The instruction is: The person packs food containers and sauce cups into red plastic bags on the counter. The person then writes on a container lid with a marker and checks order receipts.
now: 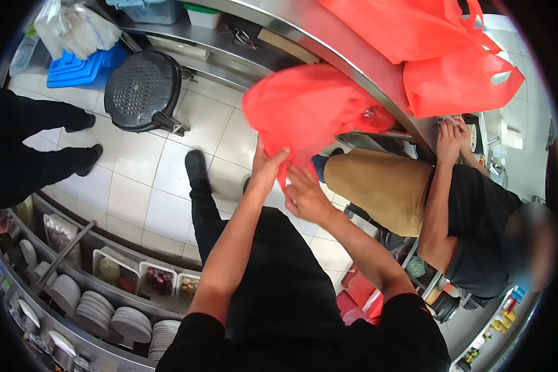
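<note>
A red cloth carrier bag [310,102] hangs in front of me, partly bunched, its lower part narrowing towards my hands. My left hand [268,166] is closed on the bag's near edge, thumb on top. Close beside it on the right, my right hand [307,193] has its fingers curled at the same edge of the bag. Something small and whitish shows between the hands, too little to name. The far end of the bag lies close to the steel counter's edge.
More red bags [462,80] lie on the steel counter [328,37]. A co-worker [477,229] stands at right, hands at the counter; another person's legs [49,142] are at left. A black stool [144,92] is on the tiled floor. Stacked plates [94,313] fill a shelf at lower left.
</note>
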A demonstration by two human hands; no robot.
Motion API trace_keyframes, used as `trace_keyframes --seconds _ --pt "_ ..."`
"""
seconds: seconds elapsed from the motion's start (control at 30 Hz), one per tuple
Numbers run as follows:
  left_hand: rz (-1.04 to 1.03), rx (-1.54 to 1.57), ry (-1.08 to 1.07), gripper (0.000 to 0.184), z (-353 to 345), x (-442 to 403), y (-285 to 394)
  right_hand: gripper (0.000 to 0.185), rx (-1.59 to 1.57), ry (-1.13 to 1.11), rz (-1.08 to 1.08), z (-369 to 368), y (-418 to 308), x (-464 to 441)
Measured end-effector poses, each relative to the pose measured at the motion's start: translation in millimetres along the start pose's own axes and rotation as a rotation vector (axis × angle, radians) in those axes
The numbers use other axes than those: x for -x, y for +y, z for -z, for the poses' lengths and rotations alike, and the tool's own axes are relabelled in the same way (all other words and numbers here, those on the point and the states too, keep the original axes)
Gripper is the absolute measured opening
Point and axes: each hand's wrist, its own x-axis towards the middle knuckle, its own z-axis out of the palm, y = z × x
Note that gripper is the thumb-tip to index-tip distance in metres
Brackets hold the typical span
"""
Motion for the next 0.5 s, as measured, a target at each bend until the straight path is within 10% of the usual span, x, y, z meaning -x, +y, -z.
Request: trace_keyframes --seconds 0.1,0.33,0.4,0.5 --pt "-0.14 -0.127 0.043 0.043 9.7 -24.1 4.9 0.026 -0.098 -0.017 0.01 15.1 -0.5 1.9" --pt "-0.08 -0.388 -0.307 0.035 50.5 -8.6 8.3 0.074 -0.189 0.62 -0.33 -21.3 92.1 -53.4" --pt "-0.022 -0.504 -0.296 0.028 43.0 -2.5 27.4 0.07 -0.278 0.125 -0.142 -67.1 135.8 -65.8" --pt "-0.473 -0.744 -0.509 0.016 43.1 -16.8 47.3 0.048 -0.43 0.131 0.141 -81.2 125.9 -120.7"
